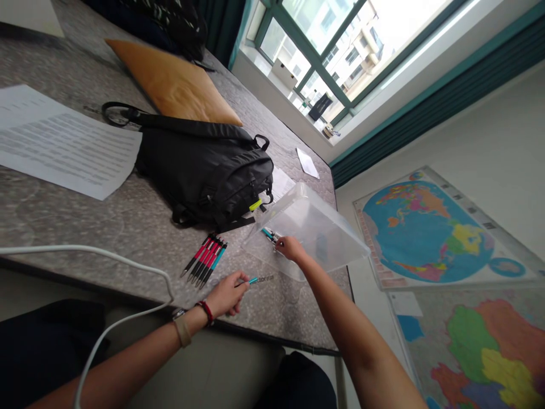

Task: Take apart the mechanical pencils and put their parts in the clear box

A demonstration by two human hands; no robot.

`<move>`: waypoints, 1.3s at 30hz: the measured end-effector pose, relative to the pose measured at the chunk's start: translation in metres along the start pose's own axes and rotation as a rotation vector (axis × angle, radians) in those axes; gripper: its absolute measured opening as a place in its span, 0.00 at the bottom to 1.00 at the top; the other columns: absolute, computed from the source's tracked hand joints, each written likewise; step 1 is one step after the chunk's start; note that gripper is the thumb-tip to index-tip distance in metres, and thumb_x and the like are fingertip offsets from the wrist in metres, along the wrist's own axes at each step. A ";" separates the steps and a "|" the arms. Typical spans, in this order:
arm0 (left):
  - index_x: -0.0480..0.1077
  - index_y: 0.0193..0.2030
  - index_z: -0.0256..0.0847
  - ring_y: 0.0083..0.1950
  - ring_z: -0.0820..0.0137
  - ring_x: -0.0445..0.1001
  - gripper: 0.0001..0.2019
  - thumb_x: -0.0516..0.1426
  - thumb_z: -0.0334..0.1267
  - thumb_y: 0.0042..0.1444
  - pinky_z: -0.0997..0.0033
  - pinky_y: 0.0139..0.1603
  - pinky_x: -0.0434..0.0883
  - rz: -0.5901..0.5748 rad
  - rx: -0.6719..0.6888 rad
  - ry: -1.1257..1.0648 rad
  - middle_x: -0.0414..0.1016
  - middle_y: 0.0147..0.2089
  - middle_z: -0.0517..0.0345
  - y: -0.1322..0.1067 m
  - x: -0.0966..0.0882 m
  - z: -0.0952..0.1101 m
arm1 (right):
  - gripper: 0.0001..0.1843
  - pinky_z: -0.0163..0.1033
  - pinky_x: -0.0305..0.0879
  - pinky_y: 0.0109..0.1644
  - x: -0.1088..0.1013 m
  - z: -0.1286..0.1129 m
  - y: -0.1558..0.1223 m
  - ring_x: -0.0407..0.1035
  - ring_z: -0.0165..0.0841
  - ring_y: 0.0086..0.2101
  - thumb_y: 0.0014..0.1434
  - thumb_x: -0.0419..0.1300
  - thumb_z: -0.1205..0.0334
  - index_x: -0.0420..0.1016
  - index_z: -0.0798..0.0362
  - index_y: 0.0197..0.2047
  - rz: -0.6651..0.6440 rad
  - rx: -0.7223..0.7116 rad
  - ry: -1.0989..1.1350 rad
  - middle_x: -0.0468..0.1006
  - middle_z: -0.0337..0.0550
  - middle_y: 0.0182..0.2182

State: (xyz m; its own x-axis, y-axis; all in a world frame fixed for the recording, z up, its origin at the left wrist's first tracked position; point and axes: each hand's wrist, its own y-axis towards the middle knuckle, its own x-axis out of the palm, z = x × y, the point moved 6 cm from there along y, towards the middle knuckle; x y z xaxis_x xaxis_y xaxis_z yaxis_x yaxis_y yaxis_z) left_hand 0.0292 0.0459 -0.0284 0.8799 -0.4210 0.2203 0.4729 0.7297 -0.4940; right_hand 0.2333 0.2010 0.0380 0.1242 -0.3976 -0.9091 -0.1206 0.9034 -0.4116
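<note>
My left hand [230, 292] is closed over the table near its front edge, pinching a teal pen [254, 280] whose tip end sticks out to the right. To its upper left lies a row of pens [205, 261], several red and black ones with a teal one at the right end. A clear plastic box [327, 233] rests tipped over, its opening toward the left. Inside that opening my right hand [290, 248] has its fingertips closed at some teal and dark pens [268, 233]; the fingers partly cover what they grip.
A black backpack [204, 170] lies behind the pens, with a brown padded envelope [179, 79] beyond it. Printed paper [63, 142] is at the left. A white cable [128, 261] crosses the front edge of the table [140, 227]. Maps [426, 227] hang on the right wall.
</note>
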 end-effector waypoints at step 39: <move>0.61 0.50 0.42 0.20 0.79 0.68 0.16 0.55 0.39 0.54 0.81 0.16 0.63 -0.094 0.083 -0.087 0.68 0.35 0.62 -0.001 0.006 0.004 | 0.15 0.38 0.60 0.32 -0.026 -0.132 -0.109 0.75 0.42 0.31 0.57 0.58 0.59 0.78 0.56 0.43 -0.208 -0.487 -0.332 0.82 0.54 0.32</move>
State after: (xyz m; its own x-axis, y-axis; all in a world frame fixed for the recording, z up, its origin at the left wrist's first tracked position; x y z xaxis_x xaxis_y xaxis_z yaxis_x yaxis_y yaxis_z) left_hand 0.0339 0.0447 -0.0236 0.8306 -0.4442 0.3359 0.5525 0.7325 -0.3977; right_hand 0.1131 0.0912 0.0979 0.4834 -0.4150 -0.7708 -0.4869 0.6043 -0.6307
